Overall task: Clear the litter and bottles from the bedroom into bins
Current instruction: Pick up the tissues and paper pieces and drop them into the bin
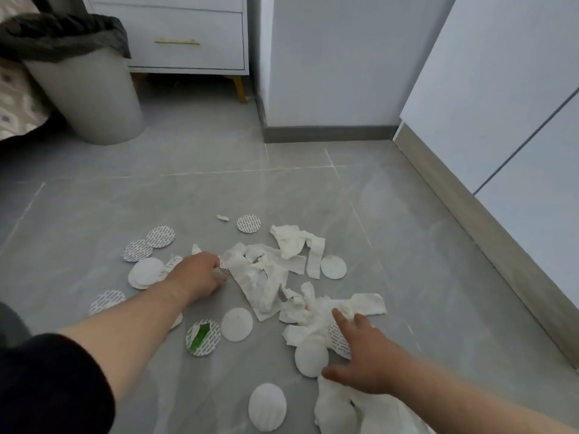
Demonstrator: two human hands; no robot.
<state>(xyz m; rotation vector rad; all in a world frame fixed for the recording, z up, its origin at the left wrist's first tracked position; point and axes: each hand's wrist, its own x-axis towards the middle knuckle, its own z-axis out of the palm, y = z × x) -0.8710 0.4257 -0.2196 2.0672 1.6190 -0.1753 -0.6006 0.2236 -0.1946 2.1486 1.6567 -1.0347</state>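
The bin, lined with a dark bag, stands at far left beside the patterned bedding, and serves as the reference landmark. The litter lies on the grey tiled floor well apart from the bin, nearer the wearer and to its right. None of it appears cleared: round cotton pads, printed foil seal discs and torn tissue are all scattered on the tiles; no bottles are in view. The left hand, closest to the bin, is clenched around the edge of the tissue and what looks like a seal disc. A disc with a green scrap lies below that hand. Farther from the bin, the right hand rests spread and released on a second tissue heap, grasping nothing. Judged status: gathering has only begun. The white nightstand stands right of the bin; the wardrobe bounds the far right. The floor between litter and bin is unobstructed.
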